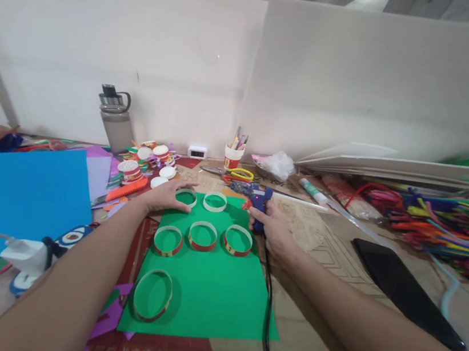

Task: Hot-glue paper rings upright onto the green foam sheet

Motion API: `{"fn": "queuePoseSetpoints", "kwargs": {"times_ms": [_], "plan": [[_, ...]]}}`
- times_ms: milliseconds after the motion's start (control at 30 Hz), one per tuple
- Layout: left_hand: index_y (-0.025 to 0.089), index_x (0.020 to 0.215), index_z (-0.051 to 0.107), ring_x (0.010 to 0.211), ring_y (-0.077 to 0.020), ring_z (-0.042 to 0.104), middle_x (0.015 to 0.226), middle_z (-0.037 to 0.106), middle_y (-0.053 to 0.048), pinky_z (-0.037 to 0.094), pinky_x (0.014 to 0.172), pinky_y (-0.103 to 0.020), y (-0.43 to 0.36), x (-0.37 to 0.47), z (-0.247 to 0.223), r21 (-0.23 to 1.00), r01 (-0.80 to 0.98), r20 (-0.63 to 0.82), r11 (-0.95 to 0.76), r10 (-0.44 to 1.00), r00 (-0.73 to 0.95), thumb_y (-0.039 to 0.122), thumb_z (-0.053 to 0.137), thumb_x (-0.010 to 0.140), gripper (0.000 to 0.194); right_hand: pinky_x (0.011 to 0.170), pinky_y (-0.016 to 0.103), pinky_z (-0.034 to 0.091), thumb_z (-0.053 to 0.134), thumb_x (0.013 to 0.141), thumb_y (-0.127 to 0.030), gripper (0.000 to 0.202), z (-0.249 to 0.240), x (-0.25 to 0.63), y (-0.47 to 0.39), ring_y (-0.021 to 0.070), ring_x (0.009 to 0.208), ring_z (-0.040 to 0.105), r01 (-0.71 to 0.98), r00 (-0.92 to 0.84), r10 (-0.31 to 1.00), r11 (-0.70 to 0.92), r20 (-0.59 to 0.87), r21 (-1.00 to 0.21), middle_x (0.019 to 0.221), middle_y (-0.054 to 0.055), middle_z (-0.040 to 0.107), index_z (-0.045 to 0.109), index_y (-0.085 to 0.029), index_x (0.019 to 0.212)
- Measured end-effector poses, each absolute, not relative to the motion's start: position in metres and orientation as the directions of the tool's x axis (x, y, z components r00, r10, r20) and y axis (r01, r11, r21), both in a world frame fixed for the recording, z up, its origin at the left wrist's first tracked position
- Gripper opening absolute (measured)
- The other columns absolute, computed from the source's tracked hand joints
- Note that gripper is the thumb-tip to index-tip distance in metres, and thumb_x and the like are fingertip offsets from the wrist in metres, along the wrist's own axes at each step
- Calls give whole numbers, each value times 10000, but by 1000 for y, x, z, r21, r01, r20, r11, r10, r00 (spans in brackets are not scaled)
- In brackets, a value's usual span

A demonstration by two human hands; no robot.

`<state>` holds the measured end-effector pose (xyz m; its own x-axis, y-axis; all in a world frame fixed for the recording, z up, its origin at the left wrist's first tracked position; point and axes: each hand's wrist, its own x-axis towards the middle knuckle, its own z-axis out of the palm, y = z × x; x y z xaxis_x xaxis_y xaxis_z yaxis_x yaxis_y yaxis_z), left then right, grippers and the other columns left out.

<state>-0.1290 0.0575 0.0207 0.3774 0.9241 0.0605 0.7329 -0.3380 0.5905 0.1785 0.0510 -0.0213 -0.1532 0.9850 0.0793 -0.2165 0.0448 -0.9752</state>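
- The green sheet (211, 287) filled the lower centre of the frame, six rings standing on it.
- The glue gun (260, 197) was at centre right, just beyond the sheet's upper right corner; its long axis ran roughly across the frame, front end toward the left hand, a pale rod (300, 200) trailing rightward. Its tip was hard to make out against the yellow-handled tool (252, 175) behind.
- The right hand (277, 230), right of centre, was wrapped around the gun's grip, so it was much the nearer hand to it.
- The left hand (168, 196), left of centre, had its thumb and forefinger curved around the upper-left ring (195, 200); whether they pinched it or only steadied it could not be told.
- That ring was at the sheet's upper left edge, left of the gun and slightly lower in the frame; the upper-centre ring (214, 209) sat between them, touched by neither hand.
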Motion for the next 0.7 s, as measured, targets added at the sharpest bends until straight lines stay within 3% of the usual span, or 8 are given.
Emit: {"fn": "queuePoseSetpoints", "kwargs": {"times_ms": [200,367,500,600,700], "plan": [[199,1426,499,1224,-273,581,1333,629,-114,429,1082,-396,59,-130,18,600,727,81,-333,930,359,525,777,662,876,521,269,376,756,690,-341,318,-21,178,52,124,518,488,-199,-167,983,40,74,-979,575,-64,554,526,-219,872],[232,1349,590,1297,-288,524,1430,567,-90,445,1057,-400,68,-114,28,617,736,125,-277,958,256,654,567,804,689,519,293,391,741,701,-344,291,-13,180,56,142,509,500,-122,-187,975,102,124,-987,572,-53,564,527,-232,864],[209,1340,601,1364,-325,453,1443,555,-108,352,1133,-423,77,-92,34,459,815,83,-353,931,357,702,660,698,811,540,315,412,717,721,-345,260,3,180,61,158,531,528,-63,-169,967,181,189,-981,597,-39,579,533,-237,870],[180,1368,566,1335,-354,475,1440,545,-145,390,1092,-427,80,-80,34,353,861,43,-367,925,377,741,705,609,954,540,317,415,699,738,-325,243,13,175,65,154,539,523,-47,-158,959,231,235,-972,619,-41,575,536,-237,896],[177,1265,634,1213,-350,570,1324,622,-148,465,984,-400,80,-73,33,293,889,15,-353,931,364,738,685,631,848,534,317,416,690,738,-308,232,15,169,66,153,534,522,-29,-154,957,243,244,-970,639,-40,579,533,-241,897]]}}
